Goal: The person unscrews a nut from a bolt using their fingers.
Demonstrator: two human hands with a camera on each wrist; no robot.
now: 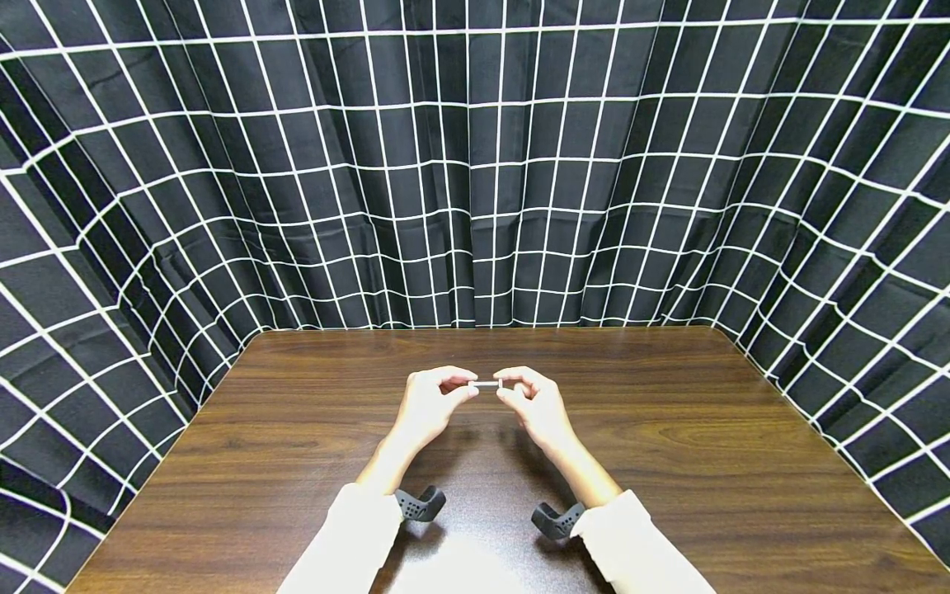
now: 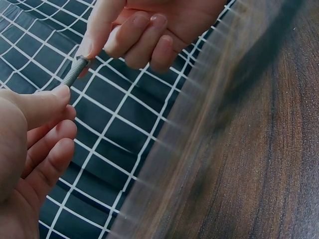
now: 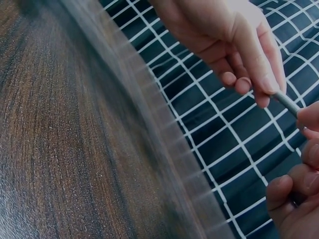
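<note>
Above the table, a thin grey threaded bolt (image 2: 75,72) is held level between both hands. My left hand (image 1: 429,404) pinches one end of it between thumb and fingertips. My right hand (image 1: 540,408) pinches the opposite end, where a wider part of the bolt shows at the fingertips in the left wrist view. Only the middle stretch of the shank is visible; fingers hide both ends. In the right wrist view, the right hand's other fingers (image 3: 304,177) are curled in beside the palm, and the bolt (image 3: 286,103) slants between the two hands.
Below the hands lies a brown wood-grain table (image 1: 297,396). A black curtain with a white grid (image 1: 490,181) surrounds its back and sides. Each wrist carries a dark strap mount, one on the left (image 1: 421,504) and one on the right (image 1: 557,521).
</note>
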